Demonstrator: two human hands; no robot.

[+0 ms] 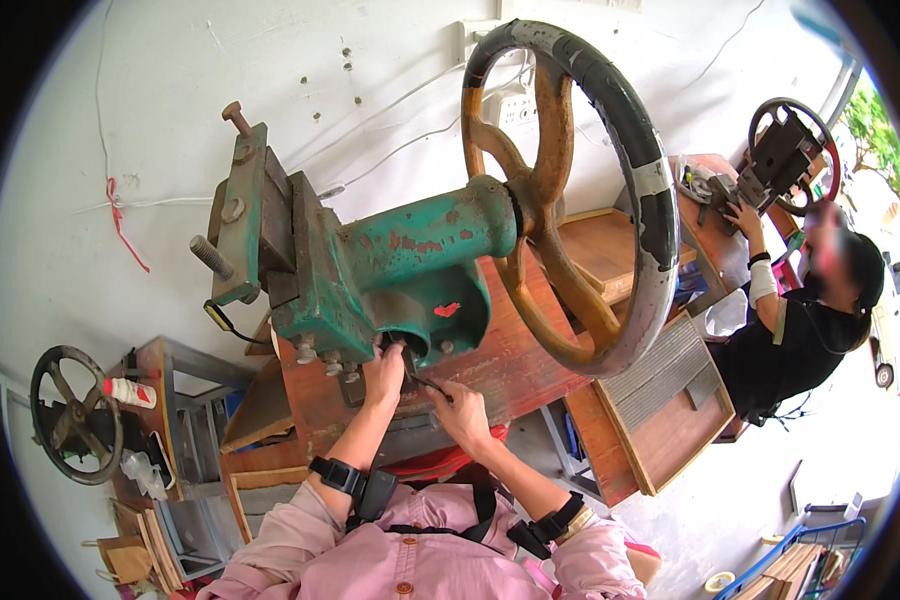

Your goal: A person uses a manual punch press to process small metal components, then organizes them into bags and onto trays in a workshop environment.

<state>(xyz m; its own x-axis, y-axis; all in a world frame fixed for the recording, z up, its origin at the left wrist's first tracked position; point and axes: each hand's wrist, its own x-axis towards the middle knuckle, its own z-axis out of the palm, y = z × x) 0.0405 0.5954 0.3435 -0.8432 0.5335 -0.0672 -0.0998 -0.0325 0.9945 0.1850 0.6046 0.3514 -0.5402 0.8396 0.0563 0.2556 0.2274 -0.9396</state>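
Centre frame: left hand point(383, 372) and right hand point(460, 405) pinch a small dark flat piece point(413, 368) under green cast-iron press point(370, 265); large rusty handwheel point(570, 195) overhangs upper right.

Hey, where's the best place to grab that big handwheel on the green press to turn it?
Probably the black rim of the handwheel, on its lower right arc, coming from the right. That stretch is bare and faces outward; the rusty spokes crowd the hub.
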